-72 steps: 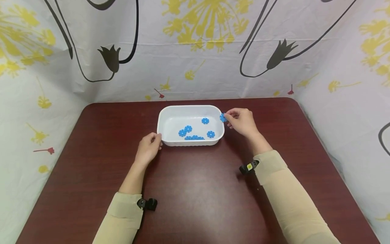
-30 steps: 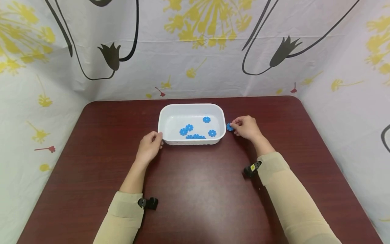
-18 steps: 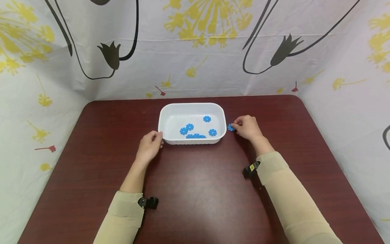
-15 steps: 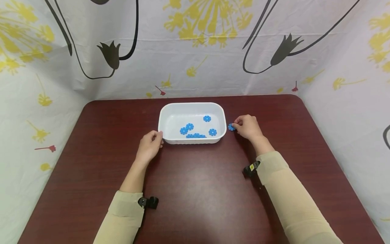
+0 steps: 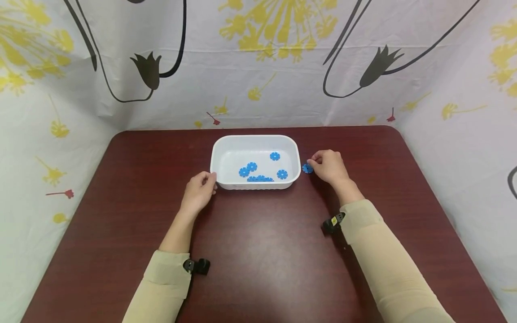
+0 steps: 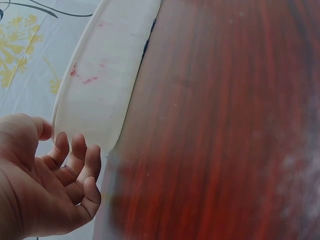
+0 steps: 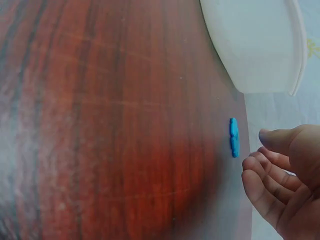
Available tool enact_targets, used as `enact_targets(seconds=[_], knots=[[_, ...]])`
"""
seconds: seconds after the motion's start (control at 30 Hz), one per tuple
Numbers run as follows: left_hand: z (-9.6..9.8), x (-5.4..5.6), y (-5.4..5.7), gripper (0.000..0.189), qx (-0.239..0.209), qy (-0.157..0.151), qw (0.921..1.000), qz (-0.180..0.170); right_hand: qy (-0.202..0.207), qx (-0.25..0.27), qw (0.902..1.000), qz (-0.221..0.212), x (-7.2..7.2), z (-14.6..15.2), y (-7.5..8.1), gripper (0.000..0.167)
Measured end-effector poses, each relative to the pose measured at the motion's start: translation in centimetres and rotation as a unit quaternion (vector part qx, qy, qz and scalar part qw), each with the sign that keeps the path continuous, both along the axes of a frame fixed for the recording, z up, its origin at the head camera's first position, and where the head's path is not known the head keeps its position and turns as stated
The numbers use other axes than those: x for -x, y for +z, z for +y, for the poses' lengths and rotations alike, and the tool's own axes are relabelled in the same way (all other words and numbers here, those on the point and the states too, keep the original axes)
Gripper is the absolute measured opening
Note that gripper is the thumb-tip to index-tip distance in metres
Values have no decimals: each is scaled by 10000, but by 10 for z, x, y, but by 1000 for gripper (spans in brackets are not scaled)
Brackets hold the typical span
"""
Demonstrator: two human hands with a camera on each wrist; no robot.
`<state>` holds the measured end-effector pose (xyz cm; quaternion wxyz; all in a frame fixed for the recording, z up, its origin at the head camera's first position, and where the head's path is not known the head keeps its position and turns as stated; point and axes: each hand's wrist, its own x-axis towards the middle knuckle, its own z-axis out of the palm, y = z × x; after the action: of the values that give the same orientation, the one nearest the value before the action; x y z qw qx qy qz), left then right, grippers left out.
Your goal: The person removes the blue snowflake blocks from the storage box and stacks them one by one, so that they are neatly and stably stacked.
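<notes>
A white plastic tub stands at the far middle of the table, with several blue notched discs on its floor; its front wall partly hides a few. My left hand pinches the tub's near-left corner, thumb at the rim and forefinger against the outer wall. Another blue notched disc lies flat on the table just right of the tub. Right beside it is my right hand. In the right wrist view, a gap shows between this disc and my loosely bent fingers, which hold nothing.
The dark red-brown tabletop spreads out in front of the tub and to both sides. A patterned cloth hangs behind the table and along its sides. Each wrist bears a small black camera.
My right hand has brought a blue notched disc from the tub's right rim down to the table and let go of it. My left hand has stayed at the tub's corner.
</notes>
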<state>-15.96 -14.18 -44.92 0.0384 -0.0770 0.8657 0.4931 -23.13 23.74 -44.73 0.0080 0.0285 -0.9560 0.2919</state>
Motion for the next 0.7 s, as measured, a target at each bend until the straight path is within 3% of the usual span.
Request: enact_targets(seconds=[0.7], knots=[[0,0,1,35,-241,-26,9997,79,-23,672,9961,578,4,-9,14,24]])
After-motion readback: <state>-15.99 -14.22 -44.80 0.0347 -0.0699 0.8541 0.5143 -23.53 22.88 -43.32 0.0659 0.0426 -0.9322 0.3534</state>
